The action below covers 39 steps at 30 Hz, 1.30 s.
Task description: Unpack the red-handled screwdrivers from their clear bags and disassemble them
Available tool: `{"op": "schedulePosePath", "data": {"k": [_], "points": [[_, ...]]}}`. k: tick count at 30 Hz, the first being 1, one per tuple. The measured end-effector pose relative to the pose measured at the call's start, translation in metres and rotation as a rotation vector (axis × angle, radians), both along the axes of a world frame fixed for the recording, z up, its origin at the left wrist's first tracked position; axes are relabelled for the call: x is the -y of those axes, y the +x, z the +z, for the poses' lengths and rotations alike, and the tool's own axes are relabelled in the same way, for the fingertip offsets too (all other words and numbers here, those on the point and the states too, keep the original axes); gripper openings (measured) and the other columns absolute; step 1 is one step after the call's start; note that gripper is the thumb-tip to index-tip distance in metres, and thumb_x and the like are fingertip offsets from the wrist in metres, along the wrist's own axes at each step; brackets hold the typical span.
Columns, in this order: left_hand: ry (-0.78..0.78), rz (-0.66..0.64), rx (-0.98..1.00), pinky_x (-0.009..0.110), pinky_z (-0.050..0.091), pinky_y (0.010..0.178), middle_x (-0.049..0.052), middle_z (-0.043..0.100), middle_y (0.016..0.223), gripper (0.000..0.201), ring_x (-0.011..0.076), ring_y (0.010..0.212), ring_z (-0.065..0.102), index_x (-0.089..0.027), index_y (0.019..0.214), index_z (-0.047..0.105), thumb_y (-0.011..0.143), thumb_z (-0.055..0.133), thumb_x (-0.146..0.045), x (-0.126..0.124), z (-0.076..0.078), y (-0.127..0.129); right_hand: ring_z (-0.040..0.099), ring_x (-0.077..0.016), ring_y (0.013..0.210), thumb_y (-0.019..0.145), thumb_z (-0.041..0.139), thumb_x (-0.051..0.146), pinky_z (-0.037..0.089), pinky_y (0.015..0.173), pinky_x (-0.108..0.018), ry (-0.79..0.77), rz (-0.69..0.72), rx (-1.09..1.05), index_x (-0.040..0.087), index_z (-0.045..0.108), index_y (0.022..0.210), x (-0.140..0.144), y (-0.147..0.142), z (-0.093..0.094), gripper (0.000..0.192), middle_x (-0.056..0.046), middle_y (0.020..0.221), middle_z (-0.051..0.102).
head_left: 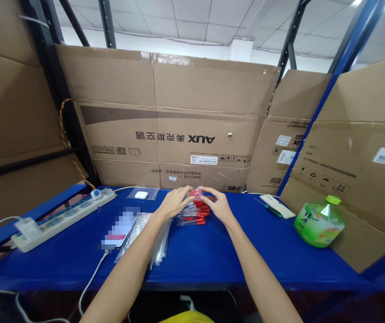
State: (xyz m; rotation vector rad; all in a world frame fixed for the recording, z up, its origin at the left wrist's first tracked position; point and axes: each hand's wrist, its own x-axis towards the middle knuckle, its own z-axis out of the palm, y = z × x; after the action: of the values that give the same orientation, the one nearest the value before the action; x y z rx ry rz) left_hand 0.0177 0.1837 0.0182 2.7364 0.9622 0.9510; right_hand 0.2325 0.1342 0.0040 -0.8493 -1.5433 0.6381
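Both hands are meeting mid-table: left hand [175,202] and right hand [217,204] are pinching a small clear bag of red pieces [195,194] over the red pile [195,214]. Empty bags [160,242] are lying near-left, power strip [61,217] far left, green bottle [318,222] right. The phone [120,231] is blurred out.

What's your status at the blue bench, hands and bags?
Left hand and right hand both pinching one small clear bag of red parts. Filled bags piled beneath. Empty bags under left forearm. Nothing blocking.
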Motion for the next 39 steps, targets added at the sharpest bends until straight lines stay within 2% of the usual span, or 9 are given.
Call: {"op": "schedulePosePath", "data": {"k": [4, 7, 12, 16, 20, 24, 31, 39], "points": [[-0.065, 0.014, 0.062, 0.034, 0.047, 0.087, 0.004, 0.068, 0.108, 0.035, 0.0229, 0.1, 0.067, -0.025, 0.122, 0.049, 0.102, 0.036, -0.052, 0.008, 0.004, 0.002, 0.068, -0.026, 0.112, 0.083, 0.073, 0.04, 0.055, 0.099, -0.041, -0.007, -0.042, 0.023, 0.024, 0.074, 0.116, 0.002, -0.001, 0.004, 0.037, -0.006, 0.121, 0.073], [-0.044, -0.002, 0.083, 0.032, 0.047, 0.085, 0.003, 0.069, 0.101, 0.031, 0.0222, 0.096, 0.067, -0.025, 0.114, 0.052, 0.103, 0.037, -0.05, 0.011, 0.005, 0.004, 0.069, -0.0252, 0.111, 0.085, 0.071, 0.038, 0.053, 0.101, -0.04, -0.016, -0.034, 0.063, 0.025, 0.074, 0.116, 0.001, 0.0, 0.002, 0.033, -0.005, 0.118, 0.074], [-0.012, -0.024, 0.14, 0.032, 0.046, 0.088, 0.004, 0.07, 0.106, 0.028, 0.0213, 0.1, 0.065, -0.025, 0.107, 0.056, 0.103, 0.039, -0.047, 0.014, 0.003, 0.01, 0.071, -0.0229, 0.102, 0.085, 0.071, 0.038, 0.056, 0.094, -0.036, -0.048, -0.029, 0.07, 0.024, 0.073, 0.114, 0.0, -0.004, -0.003, 0.032, -0.005, 0.113, 0.075], [-0.057, -0.064, 0.222, 0.031, 0.046, 0.088, 0.004, 0.069, 0.103, 0.027, 0.02, 0.098, 0.065, -0.024, 0.105, 0.058, 0.103, 0.04, -0.043, 0.017, 0.002, 0.017, 0.071, -0.021, 0.095, 0.082, 0.072, 0.041, 0.058, 0.085, -0.031, -0.048, -0.015, 0.032, 0.022, 0.071, 0.11, 0.002, -0.011, -0.002, 0.034, -0.005, 0.106, 0.075], [-0.067, -0.106, 0.277, 0.031, 0.047, 0.092, 0.007, 0.066, 0.106, 0.029, 0.0201, 0.101, 0.063, -0.022, 0.1, 0.059, 0.103, 0.038, -0.042, 0.019, 0.006, 0.019, 0.07, -0.0219, 0.094, 0.08, 0.074, 0.039, 0.057, 0.088, -0.033, -0.012, -0.076, 0.001, 0.021, 0.074, 0.105, -0.001, -0.013, -0.002, 0.03, -0.006, 0.104, 0.076], [-0.037, -0.089, 0.286, 0.032, 0.046, 0.093, 0.008, 0.063, 0.105, 0.028, 0.0201, 0.1, 0.061, -0.021, 0.1, 0.059, 0.103, 0.038, -0.04, 0.016, 0.009, 0.014, 0.071, -0.0236, 0.094, 0.077, 0.077, 0.039, 0.057, 0.089, -0.036, -0.035, -0.065, -0.083, 0.02, 0.076, 0.101, -0.006, -0.01, -0.003, 0.03, -0.006, 0.103, 0.077], [-0.021, -0.024, 0.32, 0.031, 0.045, 0.086, 0.006, 0.062, 0.094, 0.028, 0.0191, 0.089, 0.059, -0.02, 0.098, 0.057, 0.104, 0.037, -0.039, 0.005, 0.006, 0.007, 0.07, -0.0231, 0.094, 0.072, 0.081, 0.037, 0.055, 0.088, -0.036, -0.072, -0.042, -0.181, 0.02, 0.074, 0.097, -0.004, -0.007, 0.001, 0.031, -0.006, 0.1, 0.077], [-0.084, -0.028, 0.315, 0.028, 0.042, 0.078, 0.003, 0.061, 0.087, 0.029, 0.0167, 0.079, 0.056, -0.02, 0.099, 0.054, 0.105, 0.033, -0.039, 0.004, 0.006, 0.007, 0.069, -0.023, 0.096, 0.071, 0.082, 0.038, 0.056, 0.088, -0.036, -0.066, -0.054, -0.2, 0.019, 0.072, 0.097, -0.004, -0.008, 0.001, 0.033, -0.007, 0.1, 0.076]]}}
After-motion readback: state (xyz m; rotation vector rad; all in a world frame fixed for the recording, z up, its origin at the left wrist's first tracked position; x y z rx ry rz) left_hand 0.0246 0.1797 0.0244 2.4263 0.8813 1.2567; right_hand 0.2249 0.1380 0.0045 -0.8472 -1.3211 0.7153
